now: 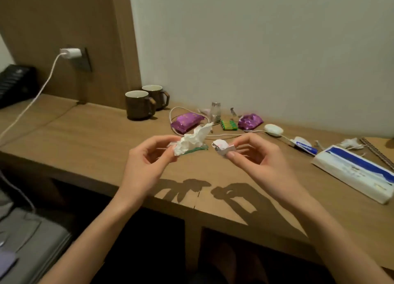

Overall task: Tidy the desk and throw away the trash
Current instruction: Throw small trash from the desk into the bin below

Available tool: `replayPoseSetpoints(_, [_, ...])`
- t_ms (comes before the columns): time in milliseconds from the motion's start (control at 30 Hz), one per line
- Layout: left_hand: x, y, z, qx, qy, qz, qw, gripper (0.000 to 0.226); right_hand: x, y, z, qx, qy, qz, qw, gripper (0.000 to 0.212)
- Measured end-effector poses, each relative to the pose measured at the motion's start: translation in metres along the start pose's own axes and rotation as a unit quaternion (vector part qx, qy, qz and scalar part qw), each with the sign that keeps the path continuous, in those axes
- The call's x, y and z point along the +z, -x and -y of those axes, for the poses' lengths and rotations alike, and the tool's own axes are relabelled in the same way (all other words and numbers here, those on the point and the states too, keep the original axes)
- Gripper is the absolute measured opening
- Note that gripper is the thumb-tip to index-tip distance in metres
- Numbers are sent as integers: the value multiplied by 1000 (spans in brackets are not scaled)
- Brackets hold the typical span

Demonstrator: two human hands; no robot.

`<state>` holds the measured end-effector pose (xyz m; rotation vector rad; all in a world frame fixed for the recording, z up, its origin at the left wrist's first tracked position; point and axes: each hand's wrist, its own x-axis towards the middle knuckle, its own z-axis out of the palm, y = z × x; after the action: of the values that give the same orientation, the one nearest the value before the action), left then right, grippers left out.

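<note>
My left hand point(147, 160) is raised over the wooden desk point(89, 134) and pinches a crumpled white tissue point(191, 140) together with a thin green wrapper point(197, 149). To its right, my right hand point(258, 155) holds a small crumpled white and silver wrapper point(222, 147) between thumb and fingers. The two hands are a short gap apart, above the middle of the desk.
At the back stand two brown mugs point(139, 105), two purple packets point(186, 120) point(250, 121), a small glass jar point(215, 112), green batteries point(229, 125) and a white cable point(223, 135). A tissue box point(354, 172), a tube point(304, 145) and a notebook point(379, 149) lie at right. A charger point(71, 53) hangs in the wall socket.
</note>
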<state>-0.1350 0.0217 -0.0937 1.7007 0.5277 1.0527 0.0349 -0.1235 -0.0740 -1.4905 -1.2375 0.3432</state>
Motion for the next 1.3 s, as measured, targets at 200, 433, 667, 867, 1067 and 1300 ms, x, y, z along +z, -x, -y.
replayPoseSetpoints(200, [-63,51,21,-19,-3,-66,998,16,74,33,2,16,-92,113,989,9])
replayPoseSetpoints(433, [-137,104,59,-79,-1,-84,993,16,159,59,-20,40,-100,259,960,19])
replayPoseSetpoints(667, [-180,136,145,-237,-95,-51,966,17,231,63,-102,127,3,310,942,7])
replayPoseSetpoints(867, [-186,152,242,-356,-191,37,914,13,279,71,-177,241,39,335,910,4])
replayPoseSetpoints(1067, [-176,166,309,-403,-277,155,858,13,313,80,-217,320,72,330,885,11])
replayPoseSetpoints(1300, [-160,160,309,-410,-314,239,822,51,303,83,-226,296,93,385,869,43])
